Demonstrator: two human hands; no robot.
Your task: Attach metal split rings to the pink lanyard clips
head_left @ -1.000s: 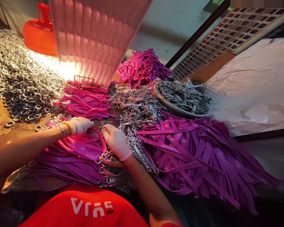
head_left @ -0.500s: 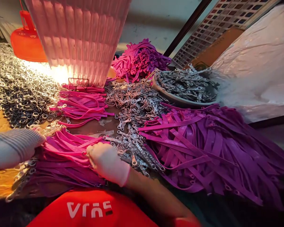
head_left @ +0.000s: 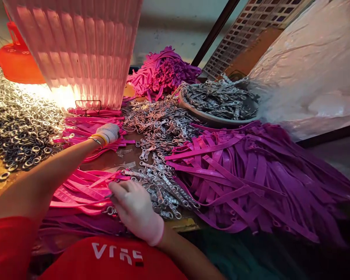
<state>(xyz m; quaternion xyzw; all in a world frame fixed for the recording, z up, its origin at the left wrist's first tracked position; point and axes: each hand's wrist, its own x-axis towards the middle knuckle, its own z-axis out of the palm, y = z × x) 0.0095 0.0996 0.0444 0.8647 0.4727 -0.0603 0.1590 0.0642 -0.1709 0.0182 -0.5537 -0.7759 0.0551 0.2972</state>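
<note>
Left hand [head_left: 108, 132] has jumped: half a second ago it was out by the left ends of the near strap bundle [head_left: 81, 186], and now it's reached forward onto the far strap bundle [head_left: 81, 126], at its right-hand end. Right hand [head_left: 137, 208] has barely shifted off the right ends of the near bundle. The view has swung a bit too, so everything sits slightly differently.

Both hands are in white gloves. The left fingers look curled down over the pink straps, but the back of the glove hides the tips, so I can't tell if they've actually got one. The right fingers are bunched narrow, tips right at the near straps, which run away to the left of them. Can't say for sure whether a strap is pinched in there. One metal ring [head_left: 111, 210] pokes out just below those right fingertips.

Loose metal links [head_left: 163, 186] lie just right of the right fingers, with a bigger link heap [head_left: 166, 126] beyond them and to the right of the left fingers. Past that, farther right, is a bowl [head_left: 205, 116] piled with more links. A big purple strap pile [head_left: 239, 175] spreads well off to the right of both hands, and a ring heap [head_left: 20, 124] sits left of the left fingers.
</note>
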